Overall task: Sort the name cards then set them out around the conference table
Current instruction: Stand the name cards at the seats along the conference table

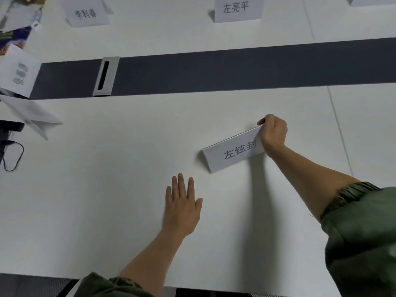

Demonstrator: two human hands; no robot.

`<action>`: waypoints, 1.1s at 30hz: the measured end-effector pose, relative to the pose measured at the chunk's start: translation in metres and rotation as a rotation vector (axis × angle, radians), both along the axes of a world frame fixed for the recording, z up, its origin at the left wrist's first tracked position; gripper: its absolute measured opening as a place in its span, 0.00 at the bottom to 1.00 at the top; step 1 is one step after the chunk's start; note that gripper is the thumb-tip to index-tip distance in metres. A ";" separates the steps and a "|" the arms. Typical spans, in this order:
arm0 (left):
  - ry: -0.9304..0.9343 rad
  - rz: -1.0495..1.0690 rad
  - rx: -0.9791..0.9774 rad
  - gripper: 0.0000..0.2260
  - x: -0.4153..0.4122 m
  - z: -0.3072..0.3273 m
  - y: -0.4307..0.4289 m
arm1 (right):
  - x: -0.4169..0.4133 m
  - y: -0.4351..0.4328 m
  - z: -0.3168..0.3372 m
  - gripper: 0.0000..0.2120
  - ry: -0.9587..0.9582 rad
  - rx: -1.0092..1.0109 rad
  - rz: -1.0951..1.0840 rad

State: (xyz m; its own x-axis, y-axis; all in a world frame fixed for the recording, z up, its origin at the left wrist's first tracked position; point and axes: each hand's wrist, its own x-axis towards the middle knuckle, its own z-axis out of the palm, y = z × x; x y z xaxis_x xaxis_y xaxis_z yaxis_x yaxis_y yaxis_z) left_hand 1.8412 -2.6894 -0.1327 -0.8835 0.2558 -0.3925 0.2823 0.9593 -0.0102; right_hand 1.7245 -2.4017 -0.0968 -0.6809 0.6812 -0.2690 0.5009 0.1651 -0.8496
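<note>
A folded white name card (232, 153) stands tilted on the white conference table (107, 189), its printed side facing me. My right hand (273, 131) pinches the card's upper right corner. My left hand (182, 202) lies flat on the table, fingers straight, a little to the left of and below the card, holding nothing. Two more name cards stand on the far side of the table, one at the upper left (87, 13) and one at the upper middle (237, 8).
A dark strip (235, 67) with a metal cable slot (105, 76) runs across the table's middle. More folded cards (32, 114) and papers (18, 71) lie at the left edge, beside a black cable (12, 155). Another card's corner (372, 0) shows at the top right.
</note>
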 end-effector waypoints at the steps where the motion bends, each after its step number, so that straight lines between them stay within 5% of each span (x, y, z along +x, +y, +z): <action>1: 0.009 -0.006 0.007 0.31 0.000 -0.002 -0.002 | 0.000 0.000 -0.002 0.19 0.013 0.001 0.009; 9: -0.059 0.014 0.002 0.31 -0.006 0.003 0.001 | 0.028 0.011 -0.009 0.24 0.034 0.030 0.091; 13: 0.059 0.172 0.342 0.28 -0.032 0.040 0.016 | 0.090 0.039 -0.025 0.25 -0.164 0.367 0.089; 17: 0.087 0.056 0.495 0.40 -0.076 0.076 0.041 | 0.163 0.056 -0.053 0.26 -0.379 0.651 0.268; 23: -0.217 -0.074 0.313 0.43 -0.121 0.076 0.064 | 0.186 0.056 -0.073 0.31 -0.486 0.723 0.365; 33: -0.216 -0.205 0.243 0.28 -0.148 0.068 0.057 | 0.188 0.056 -0.072 0.33 -0.497 0.740 0.349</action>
State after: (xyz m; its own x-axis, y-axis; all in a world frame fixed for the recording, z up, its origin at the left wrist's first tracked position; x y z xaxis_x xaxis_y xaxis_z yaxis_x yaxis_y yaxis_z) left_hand 1.6930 -2.6323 -0.0642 -0.7076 0.5272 -0.4705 0.4394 0.8497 0.2913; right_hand 1.9125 -2.3459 -0.1684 -0.8013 0.5749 -0.1652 0.5975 0.7829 -0.1735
